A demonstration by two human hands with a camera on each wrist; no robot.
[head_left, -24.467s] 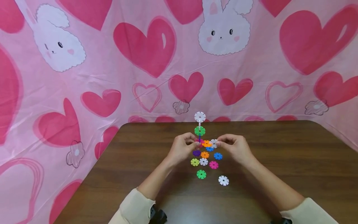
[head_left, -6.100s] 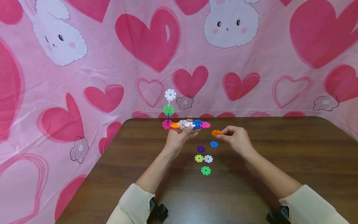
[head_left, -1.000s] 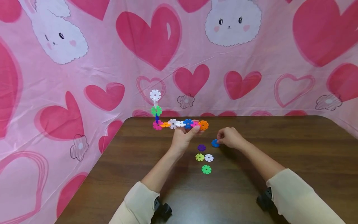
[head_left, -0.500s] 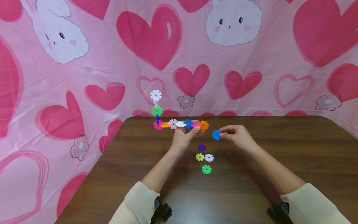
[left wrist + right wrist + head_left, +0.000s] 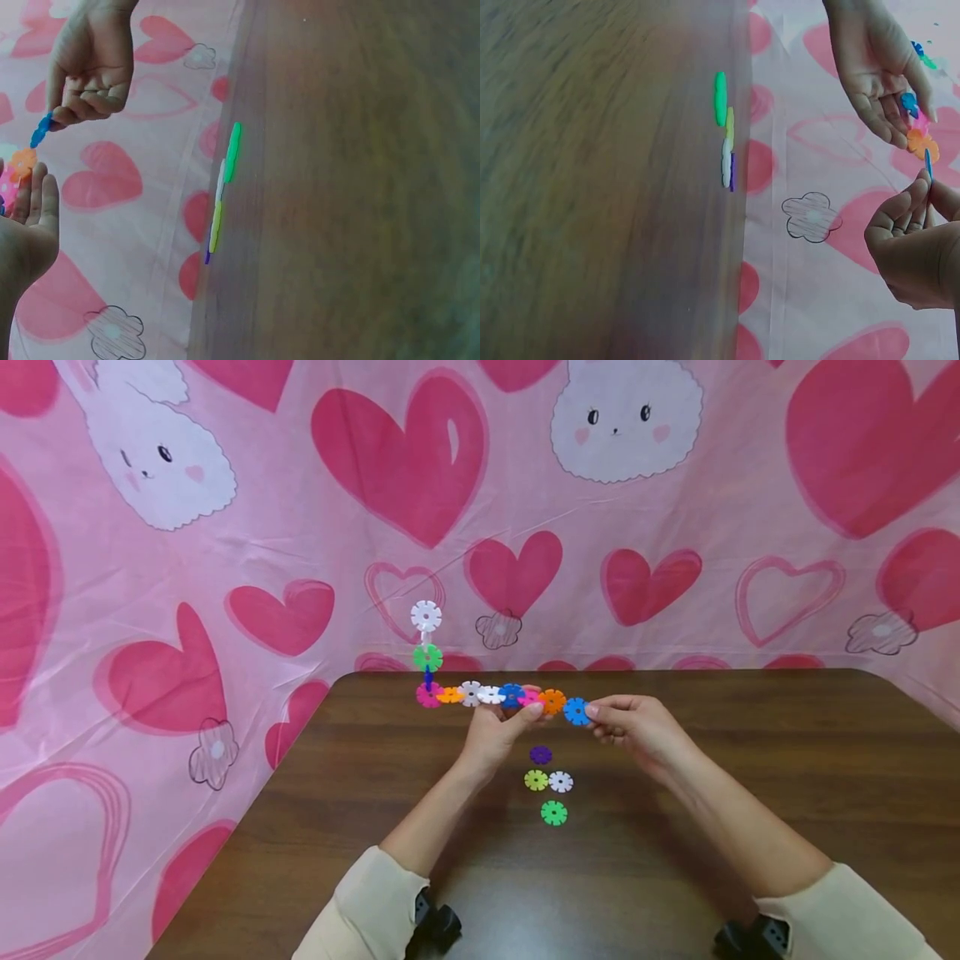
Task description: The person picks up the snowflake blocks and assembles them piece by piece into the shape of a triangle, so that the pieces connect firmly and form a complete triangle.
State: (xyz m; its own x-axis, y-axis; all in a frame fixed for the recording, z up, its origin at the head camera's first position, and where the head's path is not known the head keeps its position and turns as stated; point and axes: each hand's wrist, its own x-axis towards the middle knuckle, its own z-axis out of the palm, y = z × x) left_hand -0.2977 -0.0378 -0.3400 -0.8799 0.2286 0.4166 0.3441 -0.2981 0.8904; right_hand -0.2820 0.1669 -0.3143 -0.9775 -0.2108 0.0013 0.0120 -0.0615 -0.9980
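My left hand [image 5: 495, 735] holds a chain of notched plastic snowflake discs above the table, thumb over the pink disc [image 5: 531, 697] near its right end. An orange disc [image 5: 553, 701] ends the row. At the far left, a branch topped by a white disc [image 5: 426, 616] rises through a green disc [image 5: 427, 657]. Between thumb and fingers, my right hand [image 5: 645, 731] pinches a blue disc [image 5: 576, 711] at the orange disc's edge. The right wrist view has this blue disc [image 5: 928, 160] edge-on against the orange one; whether their notches interlock I cannot tell.
Loose discs lie flat on the brown wooden table [image 5: 300, 860] below the hands: purple [image 5: 541, 755], yellow [image 5: 536, 780], white [image 5: 561, 782] and green [image 5: 554, 813]. Behind the table hangs a pink cloth [image 5: 300, 527] with hearts and rabbits.
My right hand has picked the blue disc off the table and brought it up to the orange disc. Earlier, the chain gained several discs at its right end. Lately it has shifted slightly right.
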